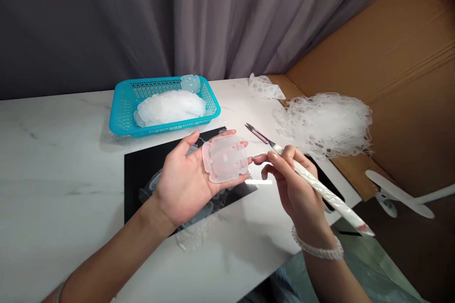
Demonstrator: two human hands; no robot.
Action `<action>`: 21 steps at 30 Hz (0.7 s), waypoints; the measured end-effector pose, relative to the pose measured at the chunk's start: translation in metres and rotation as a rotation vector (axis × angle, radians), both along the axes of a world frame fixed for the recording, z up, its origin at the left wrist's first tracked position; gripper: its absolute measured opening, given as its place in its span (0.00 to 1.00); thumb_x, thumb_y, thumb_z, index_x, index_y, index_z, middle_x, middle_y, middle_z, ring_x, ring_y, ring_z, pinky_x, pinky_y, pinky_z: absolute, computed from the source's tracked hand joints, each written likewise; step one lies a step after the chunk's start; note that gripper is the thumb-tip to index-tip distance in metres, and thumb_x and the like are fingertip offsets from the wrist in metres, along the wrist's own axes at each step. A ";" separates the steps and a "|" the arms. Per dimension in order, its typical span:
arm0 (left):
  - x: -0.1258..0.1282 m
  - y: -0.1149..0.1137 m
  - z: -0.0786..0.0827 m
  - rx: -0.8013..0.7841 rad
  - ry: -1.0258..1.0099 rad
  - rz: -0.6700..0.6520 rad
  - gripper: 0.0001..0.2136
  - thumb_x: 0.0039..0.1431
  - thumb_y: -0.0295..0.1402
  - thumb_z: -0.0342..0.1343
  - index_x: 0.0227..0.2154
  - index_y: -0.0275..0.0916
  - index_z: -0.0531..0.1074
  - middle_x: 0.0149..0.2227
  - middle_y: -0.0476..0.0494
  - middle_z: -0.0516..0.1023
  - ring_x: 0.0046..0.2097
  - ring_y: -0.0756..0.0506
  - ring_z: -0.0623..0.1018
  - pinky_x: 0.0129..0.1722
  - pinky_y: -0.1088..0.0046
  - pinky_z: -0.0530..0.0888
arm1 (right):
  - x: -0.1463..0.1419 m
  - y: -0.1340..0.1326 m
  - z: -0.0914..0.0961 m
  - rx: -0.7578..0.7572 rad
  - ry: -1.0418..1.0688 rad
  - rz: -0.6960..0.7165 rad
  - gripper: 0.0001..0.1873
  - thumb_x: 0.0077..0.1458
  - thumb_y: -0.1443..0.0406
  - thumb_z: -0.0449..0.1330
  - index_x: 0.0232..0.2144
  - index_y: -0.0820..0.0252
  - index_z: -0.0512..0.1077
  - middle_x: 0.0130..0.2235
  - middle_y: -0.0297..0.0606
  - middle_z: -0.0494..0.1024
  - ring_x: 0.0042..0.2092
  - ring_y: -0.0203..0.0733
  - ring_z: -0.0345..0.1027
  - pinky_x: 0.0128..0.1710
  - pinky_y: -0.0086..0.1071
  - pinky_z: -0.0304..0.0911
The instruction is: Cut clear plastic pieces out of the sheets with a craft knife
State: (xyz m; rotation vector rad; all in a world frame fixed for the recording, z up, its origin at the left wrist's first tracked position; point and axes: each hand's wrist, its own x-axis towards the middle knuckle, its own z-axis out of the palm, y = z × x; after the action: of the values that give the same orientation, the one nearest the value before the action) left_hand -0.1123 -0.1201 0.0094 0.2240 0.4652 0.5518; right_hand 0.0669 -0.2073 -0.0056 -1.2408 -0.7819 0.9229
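Observation:
My left hand point(188, 175) is palm up, fingers stretched out, above a black mat point(138, 170). A frosted, translucent plastic piece point(225, 158), squarish with notched edges and small slots, rests across its fingers. My right hand point(295, 180) is closed round a long white-handled tool point(320, 189) with a slim, pointed metal tip that looks forked. The tip points up and left, apart from the piece. My right index fingertip is close to the left fingertips; whether they touch I cannot tell. More clear sheet material point(199, 239) lies under my left hand, partly hidden.
Behind the mat stands a blue basket point(117, 109) with a heap of frosted pieces point(172, 106). A pile of clear, lacy offcuts point(330, 123) lies at the right, beside a cardboard wall point(384, 57). One more offcut point(265, 87) lies near the grey curtain point(213, 19).

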 end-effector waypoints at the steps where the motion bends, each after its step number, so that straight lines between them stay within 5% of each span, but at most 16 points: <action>1: 0.000 0.001 0.000 0.000 -0.001 -0.004 0.25 0.68 0.47 0.44 0.58 0.35 0.69 0.58 0.29 0.74 0.61 0.29 0.72 0.57 0.42 0.70 | 0.000 0.000 0.000 -0.005 -0.003 -0.002 0.23 0.59 0.65 0.65 0.21 0.56 0.55 0.30 0.38 0.81 0.40 0.42 0.77 0.29 0.28 0.65; 8: 0.002 -0.003 -0.001 0.013 -0.003 -0.025 0.27 0.66 0.50 0.44 0.57 0.35 0.69 0.59 0.29 0.73 0.59 0.28 0.74 0.59 0.42 0.68 | 0.004 0.001 -0.007 -0.004 -0.003 -0.004 0.23 0.57 0.64 0.66 0.21 0.56 0.56 0.30 0.38 0.81 0.41 0.45 0.77 0.30 0.29 0.65; 11: 0.003 0.000 -0.006 0.161 0.096 0.028 0.24 0.66 0.46 0.49 0.58 0.37 0.67 0.59 0.31 0.73 0.59 0.30 0.75 0.57 0.43 0.71 | 0.007 0.000 -0.010 -0.023 -0.079 -0.012 0.23 0.58 0.62 0.66 0.22 0.56 0.55 0.31 0.39 0.81 0.41 0.45 0.77 0.30 0.30 0.65; 15: -0.016 0.050 -0.022 0.797 0.444 0.421 0.19 0.66 0.34 0.51 0.58 0.42 0.67 0.60 0.40 0.73 0.61 0.36 0.73 0.60 0.49 0.70 | 0.014 -0.001 -0.015 -0.100 -0.307 -0.055 0.21 0.60 0.59 0.63 0.23 0.56 0.56 0.34 0.40 0.81 0.43 0.46 0.77 0.33 0.31 0.66; 16: -0.025 0.071 -0.026 1.016 0.586 0.609 0.18 0.66 0.35 0.50 0.58 0.42 0.68 0.61 0.43 0.72 0.62 0.38 0.71 0.63 0.52 0.67 | 0.017 0.000 -0.017 -0.122 -0.366 -0.059 0.21 0.60 0.58 0.63 0.23 0.55 0.56 0.34 0.40 0.81 0.42 0.47 0.77 0.33 0.31 0.65; 18: -0.045 0.113 -0.035 1.467 0.987 0.742 0.20 0.69 0.35 0.46 0.61 0.40 0.66 0.65 0.44 0.67 0.68 0.39 0.63 0.69 0.53 0.54 | 0.023 0.003 -0.025 -0.155 -0.477 -0.049 0.21 0.60 0.57 0.61 0.24 0.55 0.55 0.33 0.40 0.80 0.42 0.47 0.77 0.32 0.31 0.64; 19: -0.055 0.131 -0.040 1.641 1.205 0.648 0.21 0.69 0.34 0.46 0.62 0.39 0.65 0.67 0.42 0.64 0.70 0.37 0.56 0.70 0.49 0.49 | 0.026 0.004 -0.031 -0.164 -0.534 -0.036 0.21 0.60 0.57 0.61 0.24 0.55 0.54 0.32 0.39 0.79 0.42 0.48 0.77 0.33 0.31 0.63; 20: -0.063 0.144 -0.045 1.758 1.399 0.396 0.23 0.69 0.36 0.47 0.65 0.40 0.61 0.70 0.41 0.57 0.72 0.34 0.47 0.69 0.42 0.46 | 0.030 0.006 -0.038 -0.173 -0.595 -0.018 0.20 0.60 0.58 0.61 0.25 0.54 0.54 0.32 0.39 0.79 0.42 0.49 0.77 0.33 0.31 0.62; 21: -0.070 0.153 -0.049 1.782 1.436 0.298 0.25 0.67 0.36 0.50 0.65 0.38 0.62 0.70 0.37 0.55 0.72 0.29 0.46 0.67 0.36 0.44 | 0.033 0.008 -0.046 -0.187 -0.656 0.003 0.18 0.60 0.58 0.60 0.25 0.54 0.55 0.32 0.38 0.78 0.42 0.49 0.77 0.34 0.32 0.61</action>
State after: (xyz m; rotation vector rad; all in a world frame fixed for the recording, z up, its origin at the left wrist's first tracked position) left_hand -0.1818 0.0328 -0.0399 2.3917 1.2828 0.9169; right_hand 0.0997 -0.1992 -0.0518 -1.7408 -1.2265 0.5928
